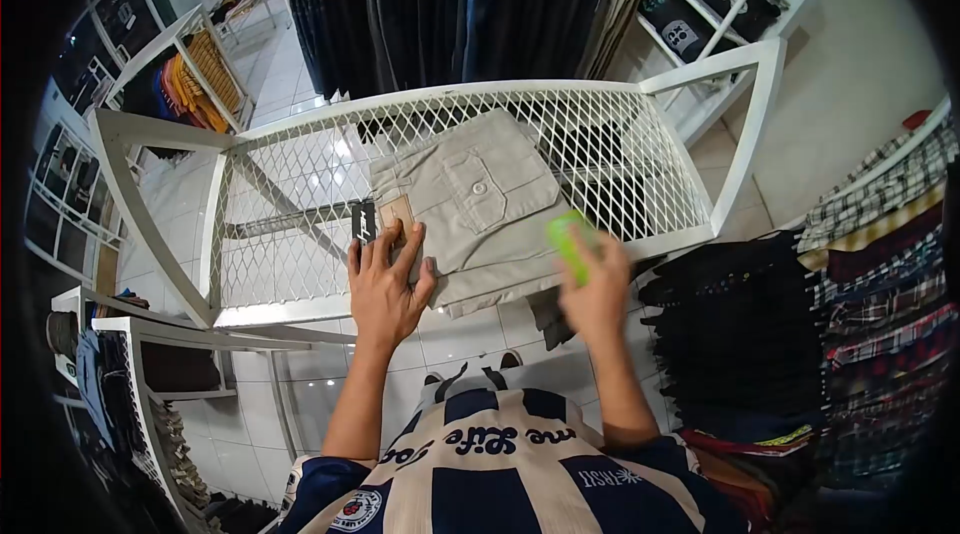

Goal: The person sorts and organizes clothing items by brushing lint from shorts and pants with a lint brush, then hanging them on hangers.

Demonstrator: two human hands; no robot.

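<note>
Folded beige trousers point(450, 199) with a buttoned flap pocket lie on a white wire-mesh table point(285, 199). My left hand point(388, 284) rests on their near left edge with its fingers spread, by a tan patch point(396, 210) and a black tag point(362, 222). At the near right edge of the trousers, my right hand point(598, 284) is closed around a bright green block-like object point(572, 244). Motion smears this hand, and the exact kind of the green object cannot be made out.
Dark trousers point(430, 24) hang on a rail behind the table. Stacked black clothes point(740, 334) and plaid shirts point(885, 324) are at the right. Shelves point(180, 334) with folded clothes stand at the left. The table's raised white end frames point(150, 224) flank the work.
</note>
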